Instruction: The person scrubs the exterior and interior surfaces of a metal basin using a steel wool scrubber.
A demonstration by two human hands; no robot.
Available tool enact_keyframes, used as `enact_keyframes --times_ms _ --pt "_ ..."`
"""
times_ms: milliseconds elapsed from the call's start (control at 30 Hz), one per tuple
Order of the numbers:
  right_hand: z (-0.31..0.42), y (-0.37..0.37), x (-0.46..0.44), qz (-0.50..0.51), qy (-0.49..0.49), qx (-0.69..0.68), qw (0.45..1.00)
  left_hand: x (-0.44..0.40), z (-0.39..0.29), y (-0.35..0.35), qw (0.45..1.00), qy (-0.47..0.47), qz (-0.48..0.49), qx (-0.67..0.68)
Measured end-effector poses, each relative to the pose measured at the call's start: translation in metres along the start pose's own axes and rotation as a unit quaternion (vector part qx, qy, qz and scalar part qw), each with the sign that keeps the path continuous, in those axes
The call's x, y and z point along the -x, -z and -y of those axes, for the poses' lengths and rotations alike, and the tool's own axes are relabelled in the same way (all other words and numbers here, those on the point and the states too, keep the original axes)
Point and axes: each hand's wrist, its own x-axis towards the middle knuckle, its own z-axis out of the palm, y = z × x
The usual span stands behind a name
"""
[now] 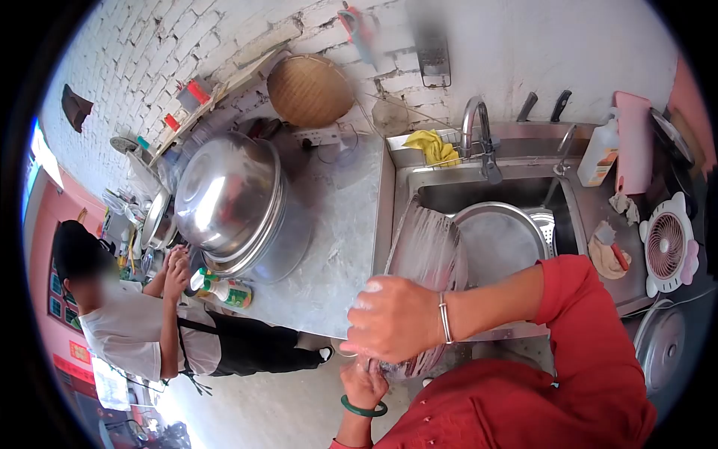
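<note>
A clear, ribbed, wet-looking bowl (428,243) is tilted on its side at the left edge of the sink. My left hand (364,383), with a green bangle at the wrist, grips its lower rim. My right hand (393,318), with a silver bracelet, is curled against the bowl just above the left one; what its fingers close on is hidden. Inside the sink (583,224) lies a round metal basin (502,232), below the faucet (482,138). A yellow cloth (432,147) hangs on the rack behind.
Large metal bowls (228,198) and a spray bottle (230,292) stand on the counter (336,239). Another person (142,329) is at the left with both hands together. On the right are a detergent bottle (600,153) and a small fan (668,243).
</note>
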Motion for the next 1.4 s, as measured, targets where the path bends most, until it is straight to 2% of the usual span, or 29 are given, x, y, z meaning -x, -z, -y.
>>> enact_keyframes --times_ms 33,100,167,200,233,300,367,400,433,467,533,600,633,700,767,800,867,933,967,1000,1033,1100,1200,1300,1333,1400 --pt "-0.023 0.006 -0.003 -0.002 -0.056 -0.005 0.998 0.006 0.002 0.001 0.999 0.048 0.009 -0.004" --pt "-0.078 0.014 -0.001 0.011 -0.173 -0.048 0.984 -0.003 0.001 0.005 0.999 0.048 0.018 0.008" --pt "-0.119 0.013 0.006 0.027 -0.297 -0.158 0.941 0.001 0.006 0.002 0.998 0.057 -0.005 0.027" --pt "-0.132 0.012 0.009 0.026 -0.352 -0.222 0.909 -0.001 0.007 0.000 0.999 0.046 -0.014 -0.008" --pt "-0.151 0.006 0.017 0.023 -0.354 -0.224 0.908 0.002 0.007 0.000 0.999 0.046 -0.010 -0.010" --pt "-0.196 -0.019 0.047 -0.020 -0.450 -0.357 0.818 0.007 0.012 0.001 0.996 0.074 -0.038 -0.009" --pt "-0.226 -0.058 0.097 -0.072 -0.505 -0.414 0.754 0.020 0.022 0.001 0.998 0.049 -0.040 -0.031" --pt "-0.240 -0.089 0.131 -0.125 -0.390 -0.345 0.844 0.032 0.026 0.001 0.997 0.034 -0.047 -0.053" --pt "-0.250 -0.123 0.168 -0.173 -0.263 -0.265 0.912 0.041 0.030 0.001 0.995 0.018 -0.055 -0.076" --pt "-0.255 -0.162 0.210 -0.190 -0.375 -0.484 0.767 0.047 0.033 -0.002 0.993 0.034 -0.077 -0.083" --pt "-0.239 -0.195 0.236 -0.194 -0.447 -0.666 0.565 0.064 0.045 -0.001 0.989 0.046 -0.096 -0.106" --pt "-0.217 -0.205 0.235 -0.170 -0.430 -0.758 0.460 0.066 0.046 0.000 0.976 0.115 -0.134 -0.127" --pt "-0.209 -0.205 0.234 -0.153 -0.420 -0.798 0.404 0.064 0.042 -0.001 0.976 0.112 -0.138 -0.126" --pt "-0.202 -0.188 0.215 -0.131 -0.408 -0.834 0.348 0.061 0.036 -0.001 0.960 0.185 -0.190 -0.092" --pt "-0.183 -0.126 0.148 -0.104 -0.593 -0.738 0.307 0.072 0.043 -0.006 0.958 0.169 -0.205 -0.111" --pt "-0.180 -0.110 0.128 -0.103 -0.590 -0.738 0.310 0.076 0.045 -0.008 0.957 0.178 -0.210 -0.089" --pt "-0.175 -0.086 0.097 -0.132 -0.538 -0.624 0.551 0.073 0.042 -0.010 0.958 0.189 -0.212 -0.043" --pt "-0.163 -0.069 0.070 -0.096 -0.408 -0.419 0.805 0.062 0.034 -0.012 0.958 0.187 -0.214 -0.046" --pt "-0.134 -0.049 0.047 -0.075 -0.385 -0.331 0.858 0.055 0.029 -0.012 0.958 0.186 -0.213 -0.049" --pt "-0.113 -0.048 0.035 -0.111 -0.295 -0.214 0.924 0.048 0.023 -0.010 0.956 0.197 -0.211 -0.059" --pt "-0.088 -0.043 0.024 -0.111 -0.283 -0.173 0.937 0.046 0.024 -0.009 0.957 0.191 -0.210 -0.055" --pt "-0.047 -0.034 0.011 -0.113 -0.133 -0.086 0.981 0.043 0.028 -0.008 0.959 0.206 -0.197 0.001" --pt "0.014 -0.040 0.011 -0.073 -0.009 -0.081 0.994 0.035 0.027 -0.005 0.966 0.181 -0.183 -0.013" --pt "-0.007 -0.037 0.009 -0.096 -0.025 -0.101 0.990 0.035 0.030 -0.004 0.967 0.171 -0.186 -0.046" --pt "-0.031 -0.038 0.006 -0.152 -0.106 -0.145 0.972 0.035 0.030 -0.004 0.964 0.164 -0.202 -0.063" --pt "-0.086 -0.046 0.014 -0.174 -0.314 -0.237 0.903 0.041 0.030 -0.001 0.960 0.187 -0.198 -0.059"
